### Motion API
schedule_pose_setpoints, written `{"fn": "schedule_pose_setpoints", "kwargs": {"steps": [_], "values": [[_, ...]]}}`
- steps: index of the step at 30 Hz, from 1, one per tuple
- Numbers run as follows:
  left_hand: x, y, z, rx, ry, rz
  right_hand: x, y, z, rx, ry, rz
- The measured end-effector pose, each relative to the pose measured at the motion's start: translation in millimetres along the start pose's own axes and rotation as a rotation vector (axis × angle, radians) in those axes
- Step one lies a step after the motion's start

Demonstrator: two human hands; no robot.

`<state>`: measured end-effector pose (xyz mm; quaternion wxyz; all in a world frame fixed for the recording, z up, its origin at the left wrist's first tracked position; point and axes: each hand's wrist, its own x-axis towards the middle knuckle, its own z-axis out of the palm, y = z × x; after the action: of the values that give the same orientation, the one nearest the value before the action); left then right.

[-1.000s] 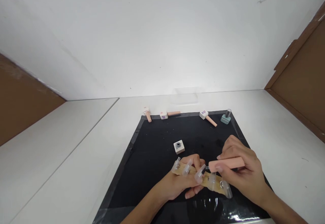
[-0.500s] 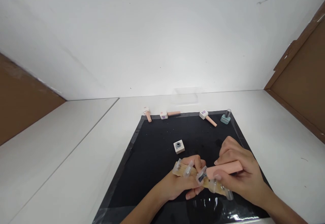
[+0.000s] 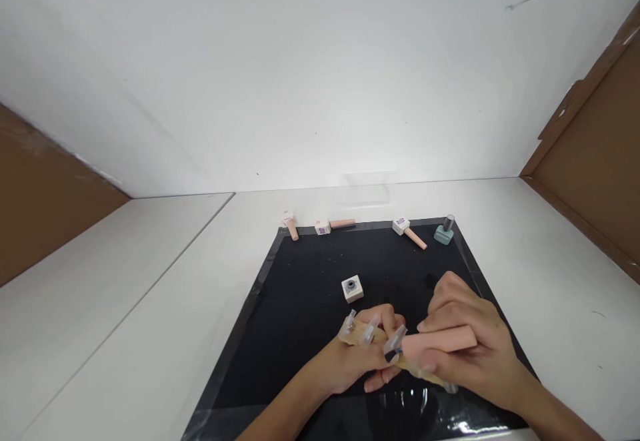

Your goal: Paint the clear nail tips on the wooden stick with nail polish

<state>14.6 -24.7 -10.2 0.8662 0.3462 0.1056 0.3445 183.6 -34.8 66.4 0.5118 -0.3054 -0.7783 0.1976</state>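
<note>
My left hand (image 3: 363, 357) is wrapped round a pale wooden stick (image 3: 361, 333) that carries several clear false nails (image 3: 367, 331). In my right hand (image 3: 473, 344) is a nail polish brush with a peach cap (image 3: 440, 341), held between thumb and fingers. Its dark bristles touch the lower end of the middle false nail (image 3: 395, 341), where dark polish shows. My right hand covers part of the stick's right end. Just beyond my left hand stands the uncapped white polish bottle (image 3: 353, 289), its neck open.
Along the black mat's (image 3: 300, 294) far edge lie several white bottles with peach caps, among them one bottle (image 3: 401, 226) at the right. A green bottle with a grey cap (image 3: 444, 231) stands at the far right corner. Behind the mat is a clear tray (image 3: 367, 194).
The brush has shifted slightly left and down, its bristles moving from the middle of the false nail to its lower end. My left hand has barely moved.
</note>
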Motion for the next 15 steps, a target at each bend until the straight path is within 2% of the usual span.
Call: {"fn": "schedule_pose_setpoints", "kwargs": {"steps": [9, 15], "values": [[0.3, 0.8, 2.5, -0.033, -0.022, -0.008, 0.9, -0.5, -2.0, -0.146, 0.016, -0.049], [-2.7, 3.5, 2.3, -0.035, -0.03, -0.027, -0.8, 0.3, -0.6, -0.142, 0.094, -0.033]]}}
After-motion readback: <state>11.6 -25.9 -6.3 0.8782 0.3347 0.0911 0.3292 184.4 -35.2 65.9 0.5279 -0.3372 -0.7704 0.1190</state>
